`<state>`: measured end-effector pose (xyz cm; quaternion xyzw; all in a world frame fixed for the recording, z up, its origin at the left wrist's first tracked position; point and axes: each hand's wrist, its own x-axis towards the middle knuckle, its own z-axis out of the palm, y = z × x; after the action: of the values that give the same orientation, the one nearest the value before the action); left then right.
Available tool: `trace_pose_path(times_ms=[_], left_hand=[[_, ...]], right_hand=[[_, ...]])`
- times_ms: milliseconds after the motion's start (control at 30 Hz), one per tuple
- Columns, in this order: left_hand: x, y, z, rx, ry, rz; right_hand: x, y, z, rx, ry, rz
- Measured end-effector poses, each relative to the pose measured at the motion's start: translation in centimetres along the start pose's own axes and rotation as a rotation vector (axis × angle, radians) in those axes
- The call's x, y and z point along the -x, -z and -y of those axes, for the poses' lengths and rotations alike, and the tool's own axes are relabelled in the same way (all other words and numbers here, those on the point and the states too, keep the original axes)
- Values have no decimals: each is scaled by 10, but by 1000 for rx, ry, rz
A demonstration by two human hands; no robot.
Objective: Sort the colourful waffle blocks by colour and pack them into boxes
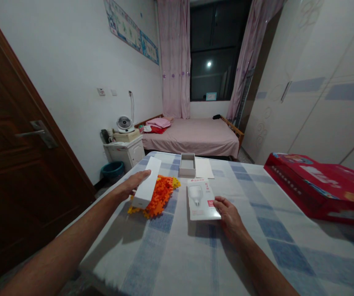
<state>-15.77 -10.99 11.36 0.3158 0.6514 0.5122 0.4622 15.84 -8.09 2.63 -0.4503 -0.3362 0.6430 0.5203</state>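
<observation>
My left hand point(136, 182) is closed on a white box lid point(148, 183), tilted on its long side above a heap of orange and yellow toothed plastic pieces point(161, 195). Part of the heap is hidden behind it. In my right hand point(228, 213) is a flat white package with a light bulb picture point(202, 199), gripped at its right edge. Thumb and fingers pinch it just over the cloth. Beyond the package stands an open grey-white box point(187, 165). A white sheet point(204, 168) lies to the right of that box.
A blue-and-white checked cloth covers the table point(180, 263). At the right edge lies a large red box point(321, 189). Behind the table are a bed point(195, 137) and a white cabinet point(130, 152) with a fan point(125, 123). A wooden door point(19, 164) stands left.
</observation>
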Motion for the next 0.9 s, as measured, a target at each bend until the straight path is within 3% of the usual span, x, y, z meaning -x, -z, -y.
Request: trace_pose_path(times_ms=[100, 200, 400, 533, 633, 767, 900], left_hand=[[1, -3, -4, -68, -37, -78], [3, -5, -6, -80, -186, -122], [10, -6, -15, -593, -376, -313], [15, 0, -23, -684, -458, -385], [22, 7, -28, -544, -526, -394], [35, 2, -34, -18, -472, -130], [39, -33, -23, 599, -338, 101]], right_hand=[[1, -1, 0, 12, 11, 0], [3, -3, 0, 26, 14, 4], [3, -3, -2, 98, 43, 25], [3, -3, -2, 75, 41, 19], [3, -4, -3, 54, 40, -22], [2, -5, -2, 41, -9, -36], [-1, 3, 8, 62, -19, -23]])
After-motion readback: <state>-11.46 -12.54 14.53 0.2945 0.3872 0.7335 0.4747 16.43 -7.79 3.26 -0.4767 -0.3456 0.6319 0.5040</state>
